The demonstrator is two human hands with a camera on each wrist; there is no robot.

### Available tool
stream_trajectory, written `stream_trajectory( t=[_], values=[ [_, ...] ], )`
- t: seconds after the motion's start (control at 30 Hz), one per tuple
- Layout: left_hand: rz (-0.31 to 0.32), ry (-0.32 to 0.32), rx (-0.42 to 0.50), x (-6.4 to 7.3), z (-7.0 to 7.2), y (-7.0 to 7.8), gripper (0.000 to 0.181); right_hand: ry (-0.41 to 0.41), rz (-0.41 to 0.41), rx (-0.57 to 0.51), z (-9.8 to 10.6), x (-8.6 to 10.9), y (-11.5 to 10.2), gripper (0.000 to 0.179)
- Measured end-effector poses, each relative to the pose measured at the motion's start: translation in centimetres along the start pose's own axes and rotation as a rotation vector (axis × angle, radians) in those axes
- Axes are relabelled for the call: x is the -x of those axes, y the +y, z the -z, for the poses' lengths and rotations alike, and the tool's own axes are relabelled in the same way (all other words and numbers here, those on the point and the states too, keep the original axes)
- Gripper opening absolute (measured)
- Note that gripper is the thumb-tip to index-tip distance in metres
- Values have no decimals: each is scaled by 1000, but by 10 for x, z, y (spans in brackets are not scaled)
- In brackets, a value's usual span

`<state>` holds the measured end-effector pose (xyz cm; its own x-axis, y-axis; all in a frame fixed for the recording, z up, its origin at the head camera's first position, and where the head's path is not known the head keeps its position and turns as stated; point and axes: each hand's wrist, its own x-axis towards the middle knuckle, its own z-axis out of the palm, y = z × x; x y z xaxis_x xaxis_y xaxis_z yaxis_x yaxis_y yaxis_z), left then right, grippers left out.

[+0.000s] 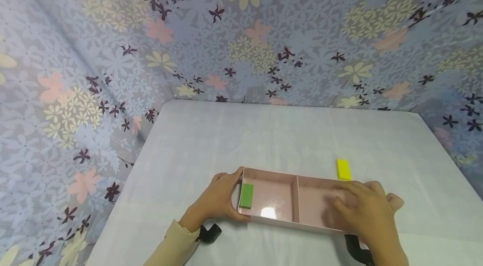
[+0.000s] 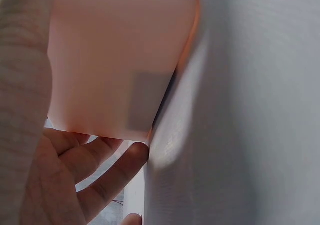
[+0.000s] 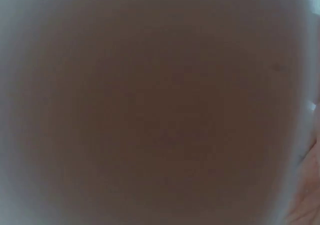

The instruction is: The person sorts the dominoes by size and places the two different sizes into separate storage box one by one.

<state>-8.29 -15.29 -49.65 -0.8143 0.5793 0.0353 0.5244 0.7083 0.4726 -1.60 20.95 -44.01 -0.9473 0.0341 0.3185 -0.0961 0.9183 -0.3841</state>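
Note:
A shallow pink tray with two compartments [image 1: 281, 192] lies across the near part of the table in the head view. My left hand [image 1: 220, 196] grips its left end, with the thumb on the near side and fingers at the far corner. The left wrist view shows fingertips [image 2: 135, 155] along the edge of the tray's wall [image 2: 115, 50]. A green block [image 1: 246, 196] rests in the left compartment against the end wall. Over the right compartment is my right hand [image 1: 371, 211], its thumb and index finger apart; its palm side is hidden. A blurred brown surface fills most of the right wrist view.
A yellow block [image 1: 343, 169] lies on the white-covered table [image 1: 264, 136] just beyond the tray's far right side. Black curved pieces sit by the left wrist [image 1: 210, 233] and right wrist [image 1: 356, 249]. Floral fabric [image 1: 245, 48] rises behind the table and at both sides.

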Motion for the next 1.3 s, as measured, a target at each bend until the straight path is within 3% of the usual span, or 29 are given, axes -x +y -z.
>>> stream_trajectory(
  t=[0.2, 0.6, 0.87, 1.07, 1.3],
  values=[
    [12, -7, -8, 2, -1, 1, 135, 33, 6, 0, 4, 2, 14, 34],
    [19, -13, 4, 7, -2, 0, 136, -65, -193, 101, 9, 8, 37, 38],
    [18, -16, 14, 3, -1, 1, 137, -82, -255, 130, 14, 8, 76, 49],
    [26, -10, 16, 0, -1, 3, 137, -167, -310, 187, 11, -2, 109, 60],
    [47, -17, 24, -4, -1, 5, 138, -290, -405, 239, 7, -15, 132, 78]
  ],
)
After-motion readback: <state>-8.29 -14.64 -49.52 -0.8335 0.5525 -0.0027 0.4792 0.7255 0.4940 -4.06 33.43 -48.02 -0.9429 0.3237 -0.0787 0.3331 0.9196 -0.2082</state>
